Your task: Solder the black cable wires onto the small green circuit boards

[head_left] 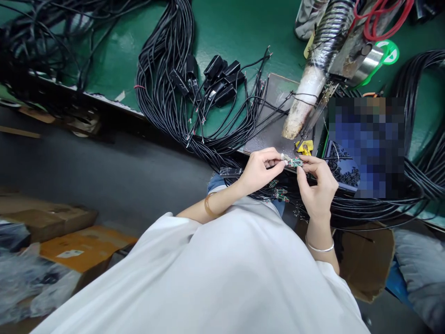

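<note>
Both my hands meet at the near edge of the green workbench (229,28). My left hand (259,169) and my right hand (316,185) are closed in pinches on one small green circuit board (295,162) held between them. More small green boards (280,192) lie just below my hands, on my lap or the bench edge, I cannot tell which. A taped soldering tool (306,104) points down at a yellow fixture (305,147) right behind the board.
Thick bundles of black cables (163,83) with stripped ends and black plug housings (220,76) cover the bench. A grey mat (271,125) lies under the tool. More cable loops (420,153) run at right. Cardboard boxes (79,246) sit on the floor at left.
</note>
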A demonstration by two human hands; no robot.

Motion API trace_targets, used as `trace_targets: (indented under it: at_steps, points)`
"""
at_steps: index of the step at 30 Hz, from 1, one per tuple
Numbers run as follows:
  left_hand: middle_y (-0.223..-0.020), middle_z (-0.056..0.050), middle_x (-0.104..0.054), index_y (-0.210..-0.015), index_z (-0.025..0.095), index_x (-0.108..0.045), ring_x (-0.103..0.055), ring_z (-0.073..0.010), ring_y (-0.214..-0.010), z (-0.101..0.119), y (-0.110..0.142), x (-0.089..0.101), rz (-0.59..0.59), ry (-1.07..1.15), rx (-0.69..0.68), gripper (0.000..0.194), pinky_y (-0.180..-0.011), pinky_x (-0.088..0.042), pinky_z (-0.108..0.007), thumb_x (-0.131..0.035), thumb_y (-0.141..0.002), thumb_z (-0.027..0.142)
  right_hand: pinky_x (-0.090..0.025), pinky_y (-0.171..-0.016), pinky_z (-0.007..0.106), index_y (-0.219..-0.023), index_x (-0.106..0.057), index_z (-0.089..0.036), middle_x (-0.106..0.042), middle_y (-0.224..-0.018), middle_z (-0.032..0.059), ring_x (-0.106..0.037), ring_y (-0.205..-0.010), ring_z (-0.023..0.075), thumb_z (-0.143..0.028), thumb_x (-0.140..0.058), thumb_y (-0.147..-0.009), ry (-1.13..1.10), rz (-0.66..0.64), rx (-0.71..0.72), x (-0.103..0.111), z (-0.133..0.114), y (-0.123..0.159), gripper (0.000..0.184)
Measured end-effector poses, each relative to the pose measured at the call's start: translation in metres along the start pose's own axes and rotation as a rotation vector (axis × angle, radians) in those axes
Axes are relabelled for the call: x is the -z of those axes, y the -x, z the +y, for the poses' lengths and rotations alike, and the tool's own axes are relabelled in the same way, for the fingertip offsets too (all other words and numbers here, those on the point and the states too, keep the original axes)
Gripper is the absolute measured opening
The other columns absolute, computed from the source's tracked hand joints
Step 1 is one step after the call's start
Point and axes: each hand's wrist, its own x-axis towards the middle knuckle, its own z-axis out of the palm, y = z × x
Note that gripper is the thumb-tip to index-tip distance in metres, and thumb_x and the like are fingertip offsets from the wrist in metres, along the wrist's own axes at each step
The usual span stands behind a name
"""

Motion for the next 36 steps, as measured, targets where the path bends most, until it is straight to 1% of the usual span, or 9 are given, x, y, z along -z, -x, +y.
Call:
trace_targets:
  at_steps: [3,7,9,13,18,27,32,36]
  points:
    - [-0.07,0.0,-0.053,-0.077,0.011,-0.07,-0.04,-0.0055,-0.058,0.003,-0.003,0.001,-0.004,0.003,0.026,0.015,-0.051,-0.031,-0.02,-0.066,-0.083,0.024,-0.055,-0.093,0.04,-0.083,-0.055,-0.022,-0.072,-0.109,0.0077,-0.069,-0.102,0.02,-0.019,-0.062,-0.091,-0.026,0.006,0.001,0.001,0.001,-0.002,0.011]
    - [-0.071,0.0,-0.052,-0.07,0.011,-0.067,-0.042,-0.0057,-0.059,0.007,-0.01,0.003,-0.093,0.035,0.02,0.019,-0.051,-0.032,-0.021,-0.065,-0.084,0.024,-0.056,-0.091,0.04,-0.081,-0.054,-0.023,-0.072,-0.11,0.0076,-0.069,-0.101,0.0202,-0.02,-0.06,-0.092,-0.03,0.006,-0.001,0.0,0.003,-0.004,0.012]
    - [-0.07,0.0,-0.051,-0.068,0.012,-0.066,-0.042,-0.0058,-0.059,0.008,-0.015,0.004,-0.117,0.047,0.014,0.018,-0.052,-0.031,-0.022,-0.065,-0.082,0.023,-0.056,-0.091,0.04,-0.081,-0.053,-0.023,-0.072,-0.109,0.0076,-0.069,-0.101,0.0205,-0.02,-0.06,-0.092,-0.02,0.007,0.008,0.0,0.005,-0.005,0.013]
    - [-0.066,0.002,-0.047,-0.065,0.013,-0.065,-0.039,-0.0064,-0.058,0.005,-0.023,0.002,-0.088,0.067,0.032,0.018,-0.054,-0.03,-0.023,-0.065,-0.08,0.022,-0.057,-0.092,0.041,-0.081,-0.051,-0.023,-0.071,-0.11,0.008,-0.069,-0.103,0.0208,-0.02,-0.059,-0.091,-0.001,0.015,0.018,-0.002,0.007,-0.007,0.013]
    - [-0.065,0.002,-0.046,-0.064,0.013,-0.062,-0.04,-0.007,-0.059,0.002,-0.028,-0.003,-0.076,0.099,0.051,0.02,-0.056,-0.031,-0.024,-0.064,-0.081,0.024,-0.057,-0.092,0.041,-0.08,-0.05,-0.023,-0.07,-0.11,0.0081,-0.068,-0.103,0.021,-0.019,-0.058,-0.09,-0.035,0.024,0.012,-0.004,0.01,-0.008,0.014]
    - [-0.068,0.001,-0.046,-0.065,0.014,-0.063,-0.04,-0.0072,-0.06,-0.002,-0.029,-0.012,0.037,-0.058,-0.037,0.016,-0.053,-0.03,-0.023,-0.062,-0.08,0.018,-0.057,-0.093,0.043,-0.082,-0.051,-0.023,-0.069,-0.113,0.0086,-0.067,-0.108,0.0224,-0.019,-0.059,-0.09,-0.053,0.042,0.0,-0.005,0.013,-0.014,0.012]
    - [-0.07,0.001,-0.05,-0.067,0.013,-0.063,-0.042,-0.0061,-0.06,-0.001,-0.03,-0.013,0.063,-0.052,-0.057,0.015,-0.055,-0.032,-0.022,-0.062,-0.082,0.017,-0.058,-0.093,0.043,-0.083,-0.053,-0.023,-0.068,-0.115,0.0093,-0.067,-0.108,0.0224,-0.018,-0.06,-0.09,-0.053,0.045,0.013,-0.005,0.013,-0.017,0.011]
    - [-0.07,0.002,-0.05,-0.068,0.012,-0.064,-0.042,-0.0058,-0.061,0.002,-0.03,-0.013,0.066,-0.035,-0.044,0.015,-0.056,-0.033,-0.022,-0.062,-0.082,0.018,-0.059,-0.091,0.042,-0.084,-0.054,-0.022,-0.069,-0.115,0.0084,-0.067,-0.108,0.0228,-0.018,-0.062,-0.089,-0.031,0.047,0.062,-0.004,0.014,-0.017,0.01]
